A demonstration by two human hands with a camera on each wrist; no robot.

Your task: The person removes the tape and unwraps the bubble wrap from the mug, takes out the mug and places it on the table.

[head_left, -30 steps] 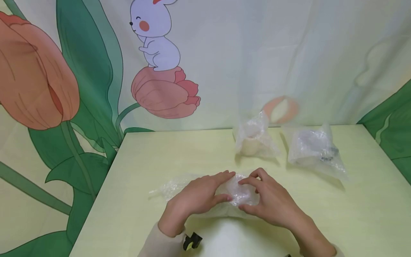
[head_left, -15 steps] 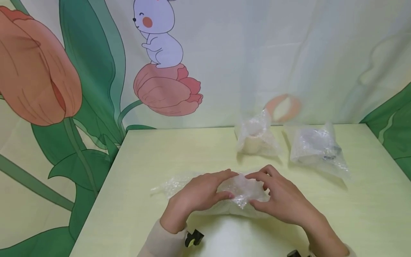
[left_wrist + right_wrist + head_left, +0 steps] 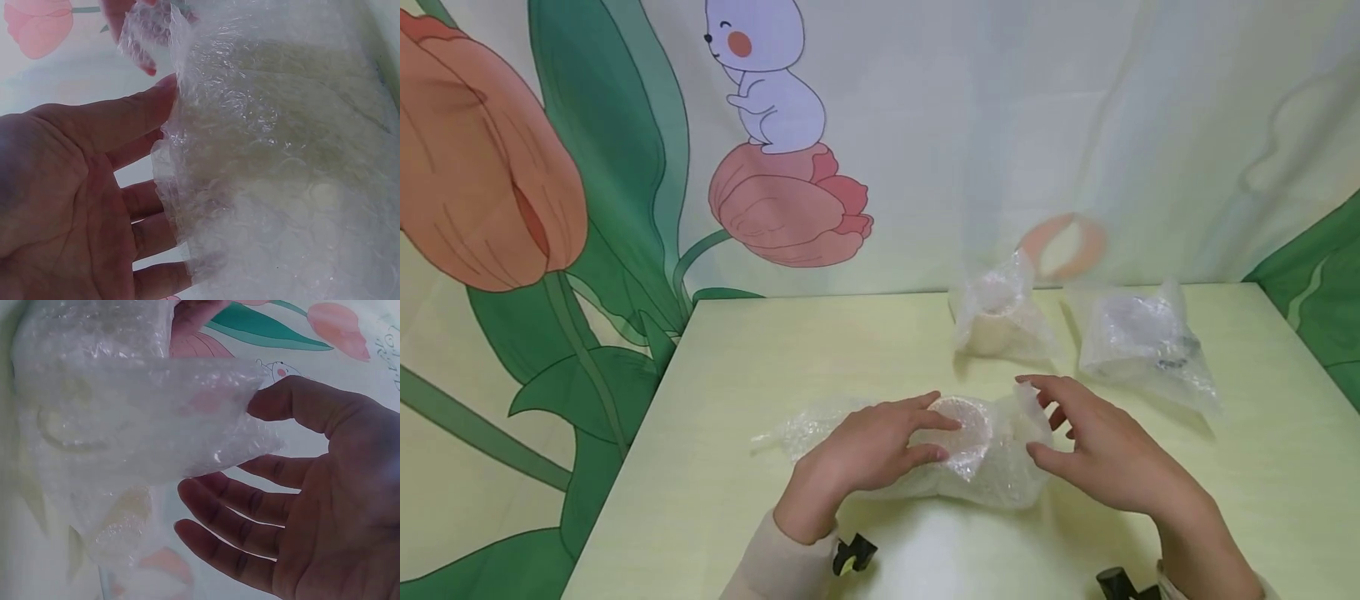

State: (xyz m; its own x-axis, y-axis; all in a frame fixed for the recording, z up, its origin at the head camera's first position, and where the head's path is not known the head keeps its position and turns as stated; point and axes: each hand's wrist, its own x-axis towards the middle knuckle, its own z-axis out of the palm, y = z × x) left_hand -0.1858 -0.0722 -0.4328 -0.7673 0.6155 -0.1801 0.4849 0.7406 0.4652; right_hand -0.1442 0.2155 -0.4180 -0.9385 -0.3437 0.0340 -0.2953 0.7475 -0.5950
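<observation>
A bubble-wrapped package (image 3: 996, 479) lies on the table in front of me, a round rim showing through the plastic. My left hand (image 3: 872, 446) holds its left part, index finger and thumb on the top. In the left wrist view, the left thumb meets the edge of the bubble wrap (image 3: 269, 137) and the other fingers pass behind it. At the right end, my right hand (image 3: 1108, 442) holds the loose flap (image 3: 1028, 412) between thumb and index finger. The right wrist view shows the remaining right fingers (image 3: 231, 519) spread below the flap. What is inside is unclear.
Farther back on the table (image 3: 737, 358) stand two more bubble-wrapped bundles: one holding something beige (image 3: 992, 333), and a wider one (image 3: 1138, 337) to its right. Behind the table hangs a cloth (image 3: 910, 100) printed with a rabbit and tulips.
My right hand has moved right, drawing the flap outward from the top of the package, so the round rim shows. The left hand has stayed nearly in place, its index finger now farther over the wrap.
</observation>
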